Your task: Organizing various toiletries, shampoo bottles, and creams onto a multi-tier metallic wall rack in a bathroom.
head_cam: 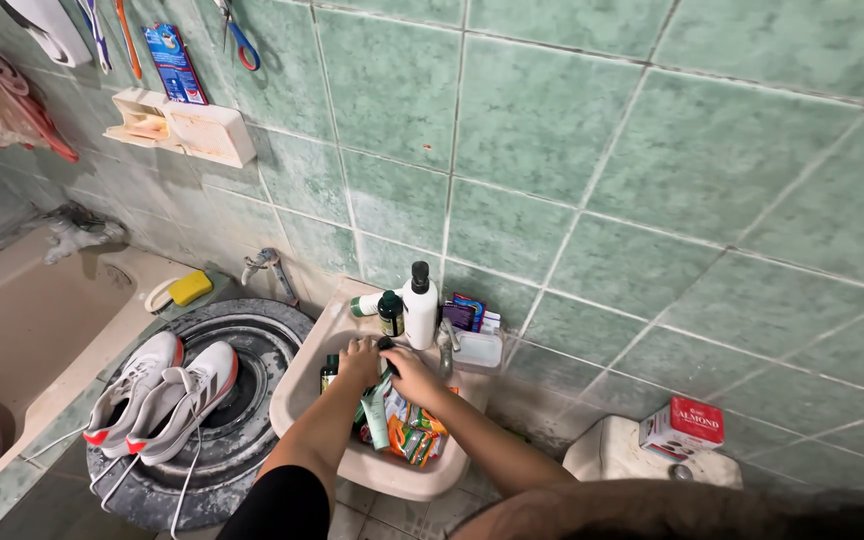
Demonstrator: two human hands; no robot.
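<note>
Both hands meet over the back of the basin (pixel 304 385): the left hand (pixel 360 362) rests curled on the packets (pixel 407 425), while the right hand (pixel 412 375) pinches a small dark cap (pixel 386 343). Its grip looks closed; the left's I cannot tell. They seem to be sorting toiletries, and the bottles (pixel 419 305) on the back rim crowd close.

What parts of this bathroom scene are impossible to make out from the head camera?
- What the left hand and right hand grip: something small and dark between them, too small to identify.
- Bottom of the sink: covered by tubes and sachets.
- The tub: cut off by the left edge.
- Floor at lower right: hidden by the person's hair.
</note>
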